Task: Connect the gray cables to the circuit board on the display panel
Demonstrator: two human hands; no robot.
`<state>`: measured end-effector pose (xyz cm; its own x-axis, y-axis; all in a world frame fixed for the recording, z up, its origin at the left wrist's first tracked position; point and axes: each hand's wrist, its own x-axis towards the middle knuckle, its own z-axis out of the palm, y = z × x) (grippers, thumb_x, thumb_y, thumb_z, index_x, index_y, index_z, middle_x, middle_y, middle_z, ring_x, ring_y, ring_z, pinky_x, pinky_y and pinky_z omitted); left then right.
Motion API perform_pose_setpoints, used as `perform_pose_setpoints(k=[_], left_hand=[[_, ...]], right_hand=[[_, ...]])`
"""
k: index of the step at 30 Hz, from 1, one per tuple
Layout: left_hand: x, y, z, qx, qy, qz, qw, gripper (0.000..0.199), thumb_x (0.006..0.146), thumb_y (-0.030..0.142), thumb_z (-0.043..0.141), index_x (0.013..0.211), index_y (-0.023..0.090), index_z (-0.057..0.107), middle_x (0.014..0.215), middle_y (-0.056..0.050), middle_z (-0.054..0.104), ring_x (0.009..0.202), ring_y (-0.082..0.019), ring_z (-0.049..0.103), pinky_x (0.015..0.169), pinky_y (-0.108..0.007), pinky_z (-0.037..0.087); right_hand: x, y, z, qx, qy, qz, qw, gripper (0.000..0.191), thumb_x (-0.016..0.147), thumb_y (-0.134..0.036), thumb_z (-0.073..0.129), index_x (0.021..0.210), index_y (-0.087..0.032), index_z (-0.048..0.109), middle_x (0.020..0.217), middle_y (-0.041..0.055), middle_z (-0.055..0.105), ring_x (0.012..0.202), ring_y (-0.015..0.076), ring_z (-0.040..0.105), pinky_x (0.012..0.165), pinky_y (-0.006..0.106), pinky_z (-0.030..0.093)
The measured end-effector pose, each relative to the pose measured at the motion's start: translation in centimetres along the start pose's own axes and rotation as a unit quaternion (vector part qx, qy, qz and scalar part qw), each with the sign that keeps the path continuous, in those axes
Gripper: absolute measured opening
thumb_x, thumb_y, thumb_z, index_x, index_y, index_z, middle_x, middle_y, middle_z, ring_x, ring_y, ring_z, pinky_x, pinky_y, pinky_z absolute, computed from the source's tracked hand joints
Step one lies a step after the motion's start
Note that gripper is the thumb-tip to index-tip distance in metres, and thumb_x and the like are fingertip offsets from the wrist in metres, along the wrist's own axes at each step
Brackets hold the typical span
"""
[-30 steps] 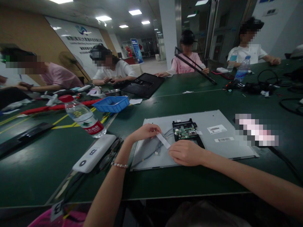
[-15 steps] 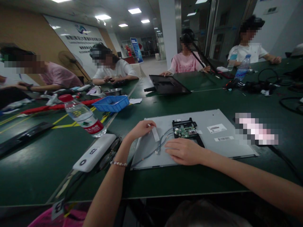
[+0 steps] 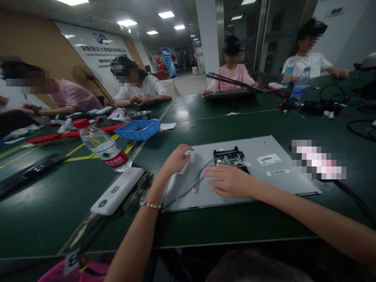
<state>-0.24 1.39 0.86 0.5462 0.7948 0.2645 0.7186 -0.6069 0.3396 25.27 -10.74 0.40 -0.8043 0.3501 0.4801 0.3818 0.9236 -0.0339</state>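
Observation:
A flat grey metal panel point(image 3: 252, 186) lies on the green table before me, with a green circuit board point(image 3: 232, 161) in a black frame at its middle. Grey cables point(image 3: 197, 183) run from the board across the panel's left part. My left hand point(image 3: 177, 158) is at the panel's upper left edge, its fingers closed on a pale strip point(image 3: 185, 166). Over the board's lower left side rests my right hand point(image 3: 230, 181), palm down with its fingers apart, holding nothing and partly covering the board and cables.
Left of the panel are a white power bank point(image 3: 117, 192), eyeglasses point(image 3: 138, 192), a water bottle point(image 3: 104, 147) and a blue tray point(image 3: 138, 129). A blurred-out pink object point(image 3: 319, 159) with a cable lies at the right. Several people sit across the table.
My left hand has turned slightly, and the pale strip tilts the other way. My right hand has moved a little up over the board. The person opposite has tilted the black panel.

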Motion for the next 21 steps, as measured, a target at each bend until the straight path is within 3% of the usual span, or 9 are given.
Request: perform_pose_setpoints(k=[3, 6, 10, 14, 21], left_hand=[[0.1, 1.2, -0.2, -0.014, -0.002, 0.015, 1.0, 0.029, 0.084, 0.019, 0.043, 0.107, 0.017, 0.06, 0.11, -0.008, 0.056, 0.073, -0.013, 0.056, 0.074, -0.028, 0.047], [0.2, 2.1, -0.3, -0.026, -0.015, 0.026, 0.999, 0.028, 0.084, 0.019, 0.044, 0.106, 0.018, 0.061, 0.109, -0.008, 0.057, 0.08, -0.015, 0.057, 0.074, -0.029, 0.047], [0.3, 2.5, 0.0, -0.018, -0.025, 0.058, 0.998, 0.027, 0.085, 0.02, 0.045, 0.105, 0.018, 0.062, 0.111, -0.008, 0.059, 0.102, -0.02, 0.055, 0.09, -0.035, 0.044], [0.4, 2.5, 0.8, -0.004, -0.042, 0.097, 0.994, 0.025, 0.087, 0.021, 0.045, 0.104, 0.018, 0.063, 0.11, -0.007, 0.061, 0.11, -0.022, 0.051, 0.101, -0.04, 0.036], [0.5, 2.6, 2.1, -0.008, -0.075, 0.122, 0.99, 0.028, 0.088, 0.02, 0.045, 0.113, 0.019, 0.059, 0.114, -0.008, 0.059, 0.111, -0.021, 0.05, 0.101, -0.038, 0.037]], right_hand=[[-1.2, 2.4, -1.5, -0.024, 0.043, 0.104, 0.993, 0.027, 0.091, -0.022, 0.047, 0.113, -0.015, 0.06, 0.124, 0.0122, 0.057, 0.118, 0.024, 0.05, 0.098, 0.045, 0.043], [-3.3, 6.0, -2.9, -0.041, 0.079, 0.283, 0.955, 0.028, 0.087, -0.023, 0.05, 0.111, -0.016, 0.062, 0.117, 0.0126, 0.059, 0.106, 0.0261, 0.056, 0.088, 0.045, 0.048], [-7.0, 10.4, -3.7, 0.078, -0.055, 0.43, 0.898, 0.025, 0.081, -0.028, 0.056, 0.099, -0.014, 0.068, 0.097, 0.0122, 0.066, 0.087, 0.023, 0.062, 0.079, 0.038, 0.05], [-9.1, 12.1, -3.8, 0.251, -0.15, 0.46, 0.838, 0.031, 0.075, -0.032, 0.063, 0.102, -0.018, 0.068, 0.101, 0.0091, 0.069, 0.088, 0.0209, 0.064, 0.078, 0.033, 0.05], [-7.8, 10.5, -4.0, 0.28, -0.184, 0.428, 0.839, 0.031, 0.069, -0.039, 0.067, 0.093, -0.019, 0.071, 0.095, 0.0058, 0.07, 0.088, 0.0213, 0.063, 0.079, 0.033, 0.048]])
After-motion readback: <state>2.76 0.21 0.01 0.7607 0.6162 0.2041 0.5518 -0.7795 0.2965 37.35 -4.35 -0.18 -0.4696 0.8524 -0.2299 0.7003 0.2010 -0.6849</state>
